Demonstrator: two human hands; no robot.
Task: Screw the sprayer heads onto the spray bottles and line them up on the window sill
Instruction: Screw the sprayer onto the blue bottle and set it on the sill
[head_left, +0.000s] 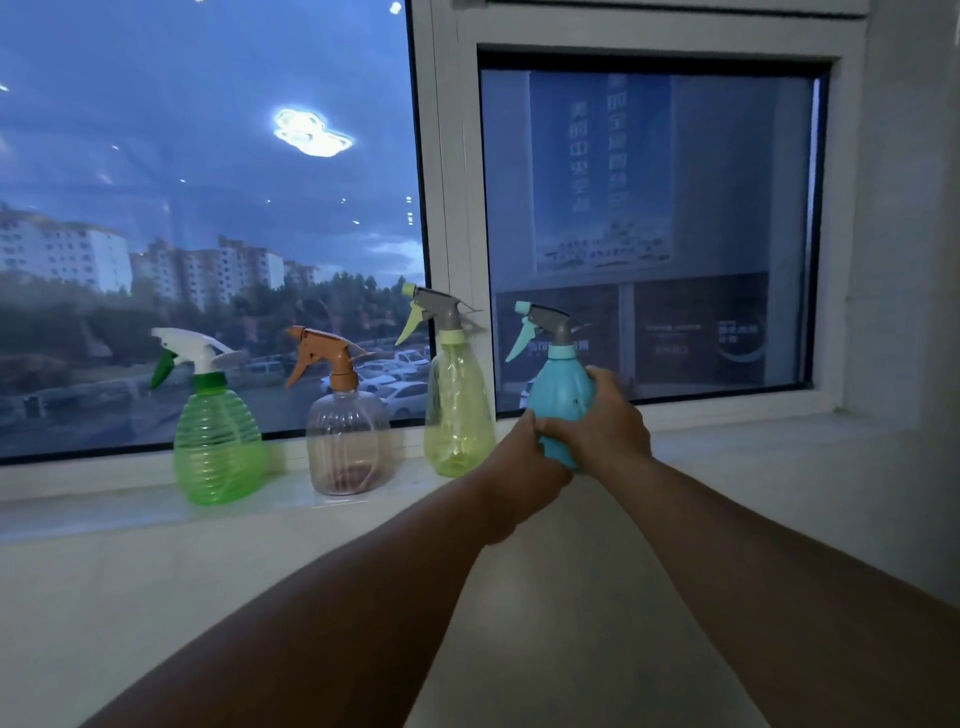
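Note:
Three spray bottles stand in a row on the white window sill (119, 512), each with its sprayer head on: a green ribbed bottle (218, 441) with a white and green head, a clear bottle (347, 441) with an orange head, and a tall yellow-green bottle (458, 410) with a grey head. To their right I hold a blue bottle (562, 392) with a grey and teal sprayer head (545, 325), upright, just over the sill. My left hand (524, 467) grips its lower part and my right hand (605, 426) wraps its right side.
The window glass (208, 208) and its white frame (441, 234) rise right behind the bottles. A white wall (909, 260) closes the sill on the right. The sill continues as bare surface (753, 452) to the right of the blue bottle.

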